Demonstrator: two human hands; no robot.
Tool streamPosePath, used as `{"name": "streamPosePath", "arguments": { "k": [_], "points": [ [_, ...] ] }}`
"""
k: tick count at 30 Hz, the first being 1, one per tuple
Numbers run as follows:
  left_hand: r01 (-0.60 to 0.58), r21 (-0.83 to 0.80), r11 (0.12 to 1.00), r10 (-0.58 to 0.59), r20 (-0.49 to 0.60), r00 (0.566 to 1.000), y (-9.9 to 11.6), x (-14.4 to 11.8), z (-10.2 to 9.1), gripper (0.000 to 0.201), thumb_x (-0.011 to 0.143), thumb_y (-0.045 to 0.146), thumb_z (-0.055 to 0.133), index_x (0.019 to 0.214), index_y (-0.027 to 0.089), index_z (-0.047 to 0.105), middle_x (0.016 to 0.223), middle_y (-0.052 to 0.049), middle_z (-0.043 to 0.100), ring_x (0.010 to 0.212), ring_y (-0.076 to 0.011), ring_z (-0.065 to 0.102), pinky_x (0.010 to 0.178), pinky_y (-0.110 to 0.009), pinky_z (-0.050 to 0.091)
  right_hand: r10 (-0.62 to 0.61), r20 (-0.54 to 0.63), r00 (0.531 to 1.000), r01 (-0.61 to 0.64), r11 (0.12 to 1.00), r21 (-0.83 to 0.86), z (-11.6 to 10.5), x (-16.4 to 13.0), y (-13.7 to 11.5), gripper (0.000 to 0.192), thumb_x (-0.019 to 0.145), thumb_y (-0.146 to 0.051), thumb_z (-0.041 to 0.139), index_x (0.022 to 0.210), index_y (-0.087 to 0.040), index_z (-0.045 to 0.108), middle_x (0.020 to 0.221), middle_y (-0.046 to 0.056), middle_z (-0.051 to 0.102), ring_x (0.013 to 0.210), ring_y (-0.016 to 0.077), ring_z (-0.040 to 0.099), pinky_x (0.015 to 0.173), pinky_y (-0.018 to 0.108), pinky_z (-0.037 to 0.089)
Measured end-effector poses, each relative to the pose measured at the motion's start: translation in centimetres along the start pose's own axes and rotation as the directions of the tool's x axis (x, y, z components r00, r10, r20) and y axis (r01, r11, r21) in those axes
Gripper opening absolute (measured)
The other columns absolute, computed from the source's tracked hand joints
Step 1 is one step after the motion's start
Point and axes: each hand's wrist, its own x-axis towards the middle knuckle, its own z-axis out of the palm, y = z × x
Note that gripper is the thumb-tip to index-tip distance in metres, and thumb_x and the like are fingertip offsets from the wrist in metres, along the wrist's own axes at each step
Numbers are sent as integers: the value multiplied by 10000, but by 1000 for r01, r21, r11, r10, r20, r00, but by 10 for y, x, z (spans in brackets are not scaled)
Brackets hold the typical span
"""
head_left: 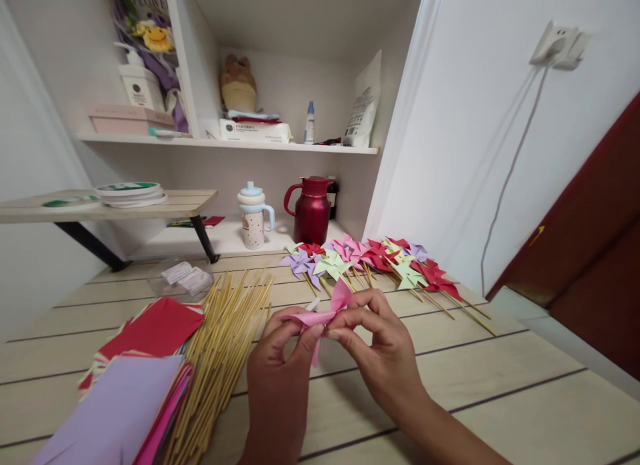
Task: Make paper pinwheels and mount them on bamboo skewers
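A pink paper pinwheel (320, 317) is held above the table between both my hands, its blades folded and one point sticking up. My left hand (280, 365) pinches its left side with thumb and fingers. From the right, my right hand (377, 338) pinches it near the centre, its fingertips almost meeting my left thumb. A small white piece (313, 304) shows behind the left fingers; what it is I cannot tell. Beyond my hands lie several finished paper pinwheels (354, 250) on sticks, in red, pink, green and purple.
Thin wooden sticks (220, 358) lie in a pile left of my hands, beside stacked coloured paper (115, 405). A clear container (183, 278) stands behind. Farther back are a raised wooden stand (195, 202), a lidded cup (253, 218) and a red jug (313, 212).
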Motion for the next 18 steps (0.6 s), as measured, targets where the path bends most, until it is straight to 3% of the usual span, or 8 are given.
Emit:
{"name": "streamPosePath", "arguments": {
  "k": [3, 10, 14, 18],
  "points": [
    [4, -8, 1000, -4, -13, 1000, 1, -1, 2, 120, 782, 305, 708, 854, 246, 783, 955, -40, 701, 954, -224, 638, 881, -321, 472, 8, -17, 1000, -9, 1000, -5, 2, 0, -1, 70, 827, -220, 723, 767, -251, 704, 857, 16, 542, 850, 197, 544, 735, 326, 435],
    [5, -36, 999, -7, -52, 999, -7, 0, 1, 153, 748, 342, 749, 853, 238, 789, 926, -41, 717, 898, -209, 649, 821, -301, 492, 3, -52, 999, -3, 1000, -3, 3, 1, -2, 98, 818, -198, 728, 740, -246, 694, 1127, 47, 531, 1138, 241, 508, 978, 384, 391],
    [26, -76, 997, -32, -74, 997, -12, 0, 2, 173, 724, 349, 767, 844, 226, 789, 897, -45, 725, 878, -208, 649, 802, -301, 494, -2, -24, 1000, 3, 999, 48, 4, 2, 0, 99, 828, -188, 720, 758, -241, 675, 1078, 43, 602, 1075, 230, 561, 924, 376, 415],
    [79, -124, 989, -99, -163, 982, -8, -1, 7, 140, 653, 333, 806, 684, 204, 762, 731, -18, 698, 768, -186, 632, 726, -273, 485, -70, 7, 998, 69, 995, 78, 6, 4, 1, 118, 840, -157, 710, 787, -240, 646, 818, -15, 684, 843, 193, 621, 918, 401, 379]
  ]
}}
